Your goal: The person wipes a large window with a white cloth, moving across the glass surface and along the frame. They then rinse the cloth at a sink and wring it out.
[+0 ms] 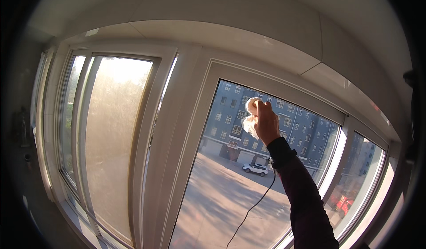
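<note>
My right hand (266, 124) is raised to the upper part of the middle window pane (217, 171). Its fingers are closed round a crumpled white cloth (250, 125), which bunches out to the left of the fingers and appears to lie against the glass. A dark sleeve (306, 196) covers the arm, which reaches up from the lower right. From the wrist a thin black cable (250, 210) hangs down in front of the pane. My left hand is out of view.
White frames (188, 129) surround the panes. On the left stands a hazy, sunlit pane (115, 147); another narrow pane (361, 173) is at the right. Above runs a pale lintel (230, 31). Outside are a blue-grey building (306, 125) and a white car (255, 169).
</note>
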